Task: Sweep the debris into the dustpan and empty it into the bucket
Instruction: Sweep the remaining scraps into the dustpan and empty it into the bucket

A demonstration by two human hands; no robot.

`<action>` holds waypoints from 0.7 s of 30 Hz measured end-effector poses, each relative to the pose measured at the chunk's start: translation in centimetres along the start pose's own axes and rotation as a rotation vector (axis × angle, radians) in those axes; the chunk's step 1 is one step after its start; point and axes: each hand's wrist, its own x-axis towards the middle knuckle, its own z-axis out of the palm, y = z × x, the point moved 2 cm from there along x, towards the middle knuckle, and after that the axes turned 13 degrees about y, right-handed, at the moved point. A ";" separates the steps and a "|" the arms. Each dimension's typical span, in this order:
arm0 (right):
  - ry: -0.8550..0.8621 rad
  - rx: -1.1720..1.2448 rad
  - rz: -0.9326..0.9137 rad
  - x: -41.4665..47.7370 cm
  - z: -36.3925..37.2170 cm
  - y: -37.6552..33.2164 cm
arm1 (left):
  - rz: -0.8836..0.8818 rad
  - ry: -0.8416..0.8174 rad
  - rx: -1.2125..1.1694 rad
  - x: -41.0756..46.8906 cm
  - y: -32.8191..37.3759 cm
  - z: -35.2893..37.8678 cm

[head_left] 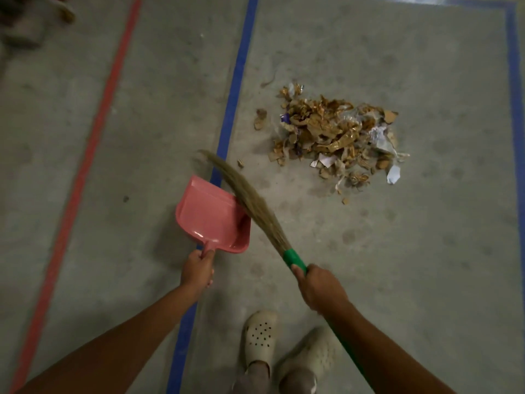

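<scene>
Pink dustpan (211, 216) is gripped by the left hand (197, 270), fingers curled round its short handle, pan mouth pointed away from the body and tilted; whether its front lip touches the floor (397, 251) cannot be told. Broom (255, 203) is held by the right hand (319, 288), fingers wrapped round the green handle (294, 258) just behind the bristle binding, thumb laid along the handle. The rest of the green handle is seen running back under the right forearm. Bristles are slanted forward and to the left from the right hand, crossing over the dustpan's right edge, with the curved tips ending ahead of the left hand, over the blue tape line (227, 132); tips are blurred. Debris pile (335, 135), brown and gold scraps with some white paper bits, is lying on the floor well ahead of the right hand, apart from both broom and dustpan. A few stray scraps (260, 119) are scattered on the pile's left side, ahead of the space between the hands. The pile is enclosed by blue tape, a second blue strip (514, 81) being seen far out past the right hand. A red tape line (85, 155) is laid well to the outside of the left hand. Two pale perforated clogs (260, 335) are seen below and between the hands. Dark blurred items (25, 21) far ahead of the left hand cannot be identified.
</scene>
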 end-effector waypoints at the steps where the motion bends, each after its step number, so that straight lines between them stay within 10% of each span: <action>1: -0.028 -0.016 0.001 1.0 0.6 -0.8 | 0.002 0.006 0.011 0.5 0.2 0.2; 9: -0.023 0.462 0.423 7.0 -0.6 0.6 | -0.016 0.007 0.007 1.2 1.3 2.0; 21: 0.167 0.531 0.361 4.8 -12.0 12.2 | 0.037 -0.078 0.055 -2.9 11.6 7.3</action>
